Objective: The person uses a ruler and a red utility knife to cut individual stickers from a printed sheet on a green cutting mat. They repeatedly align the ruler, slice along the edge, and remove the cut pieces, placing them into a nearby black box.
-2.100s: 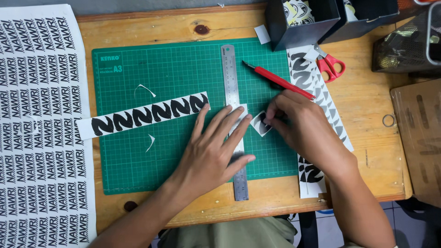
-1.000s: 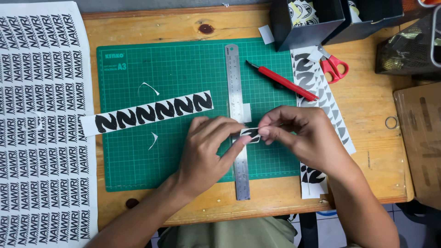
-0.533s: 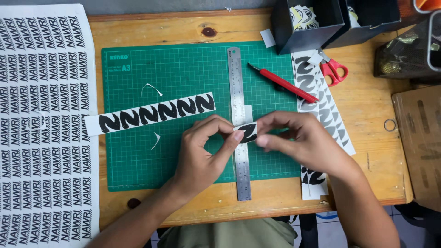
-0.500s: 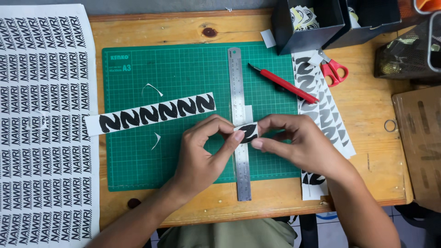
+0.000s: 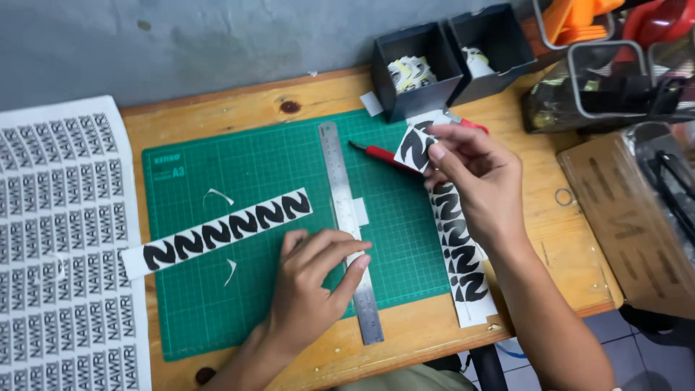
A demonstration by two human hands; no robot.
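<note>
My right hand (image 5: pixel 481 181) pinches a small cut sticker (image 5: pixel 414 148) with a black curved shape, lifted above the green cutting mat (image 5: pixel 239 304) near the black boxes. My left hand (image 5: pixel 311 289) rests fingers down on the mat, its fingertips touching the steel ruler (image 5: pixel 349 224). A strip of black stickers (image 5: pixel 217 233) lies across the mat to the left of the ruler. A second sticker strip (image 5: pixel 463 261) lies under my right wrist along the mat's right edge. A red knife (image 5: pixel 376 153) lies just left of the held sticker.
A large printed sticker sheet (image 5: pixel 58 246) covers the table's left side. Two black boxes (image 5: pixel 449 58) with cut stickers stand at the back. A brown cardboard box (image 5: pixel 637 224) and wire baskets (image 5: pixel 615 80) crowd the right. Thin paper offcuts (image 5: pixel 218 194) lie on the mat.
My right hand has lifted the cut sticker away from the ruler, up and to the right toward the black boxes. My left hand let go of it and settled onto the ruler.
</note>
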